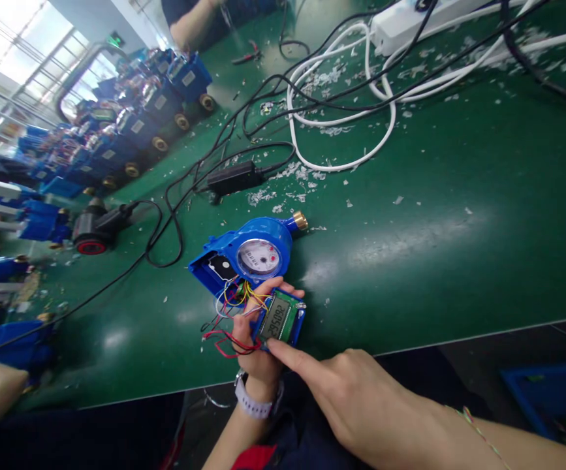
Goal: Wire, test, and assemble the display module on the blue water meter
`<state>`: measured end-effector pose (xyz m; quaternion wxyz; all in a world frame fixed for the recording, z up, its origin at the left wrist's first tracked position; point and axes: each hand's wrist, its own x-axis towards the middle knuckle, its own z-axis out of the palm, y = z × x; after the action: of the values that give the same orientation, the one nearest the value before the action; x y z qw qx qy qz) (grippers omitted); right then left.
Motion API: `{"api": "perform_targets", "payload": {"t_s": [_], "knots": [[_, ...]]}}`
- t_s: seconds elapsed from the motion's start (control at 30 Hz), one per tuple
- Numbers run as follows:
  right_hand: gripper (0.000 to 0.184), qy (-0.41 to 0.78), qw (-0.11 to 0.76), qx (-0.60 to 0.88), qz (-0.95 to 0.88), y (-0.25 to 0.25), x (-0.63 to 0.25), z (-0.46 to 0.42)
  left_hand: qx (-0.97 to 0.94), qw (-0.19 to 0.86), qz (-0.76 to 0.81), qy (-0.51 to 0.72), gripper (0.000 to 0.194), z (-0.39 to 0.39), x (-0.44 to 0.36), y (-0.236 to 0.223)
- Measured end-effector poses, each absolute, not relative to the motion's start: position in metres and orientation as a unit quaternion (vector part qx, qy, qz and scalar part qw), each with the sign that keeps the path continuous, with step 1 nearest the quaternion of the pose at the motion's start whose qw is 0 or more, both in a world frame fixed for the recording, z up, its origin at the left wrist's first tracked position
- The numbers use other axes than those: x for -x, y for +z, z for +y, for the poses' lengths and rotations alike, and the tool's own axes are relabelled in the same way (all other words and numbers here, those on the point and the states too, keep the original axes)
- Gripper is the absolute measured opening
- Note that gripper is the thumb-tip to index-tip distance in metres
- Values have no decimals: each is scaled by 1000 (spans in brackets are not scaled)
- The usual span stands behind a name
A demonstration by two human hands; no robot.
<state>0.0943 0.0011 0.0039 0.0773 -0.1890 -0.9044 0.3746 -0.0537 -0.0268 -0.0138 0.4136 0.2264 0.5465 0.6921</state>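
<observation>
The left hand [256, 343], with a white smartwatch [252, 403] on its wrist, holds the blue display module [279, 320] just above the near edge of the bench. Its fingers are curled together around the back of the module, and the screen shows digits, but they are too small to read surely. The right hand [351, 398] is not gripping anything: its index finger [287, 358] is stretched out alone and its tip touches the lower edge of the module, while the other fingers are folded loosely. Red, yellow and blue wires [228, 343] run from the module to the open blue water meter [258, 251], which lies on the green workbench [410, 274] just beyond the hands, with its brass connector [299, 220] pointing to the right. Farther up are a black power adapter [234, 178], white cable [341, 98] and a white power strip [410, 26], among many plastic scraps [263, 196]. In the upper left of the frame stands a long row of blue water meters [140, 117], and at the top a co-worker's forearm [189, 26] is near red-handled pliers [247, 57]
</observation>
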Motion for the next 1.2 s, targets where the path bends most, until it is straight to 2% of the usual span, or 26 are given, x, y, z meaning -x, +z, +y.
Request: {"api": "perform_targets", "payload": {"t_s": [0.13, 0.3, 0.5, 0.73, 1.0, 1.2], "knots": [[57, 496, 91, 194, -842, 3, -94, -1, -225, 382, 541, 715, 53, -25, 49, -20], [54, 580, 142, 199, -777, -5, -91, -6, -243, 365, 548, 713, 53, -26, 51, -21], [51, 638, 152, 211, -725, -13, -88, -13, -247, 422, 538, 686, 48, -26, 49, -11], [48, 731, 182, 167, -636, -27, -84, -22, -251, 422, 543, 681, 48, -26, 46, -8], [47, 785, 210, 146, -564, -42, -78, -35, -257, 429, 538, 678, 49, -27, 47, -9], [52, 817, 213, 150, -514, -42, -74, -37, -252, 429, 531, 686, 47, -25, 47, -8]]}}
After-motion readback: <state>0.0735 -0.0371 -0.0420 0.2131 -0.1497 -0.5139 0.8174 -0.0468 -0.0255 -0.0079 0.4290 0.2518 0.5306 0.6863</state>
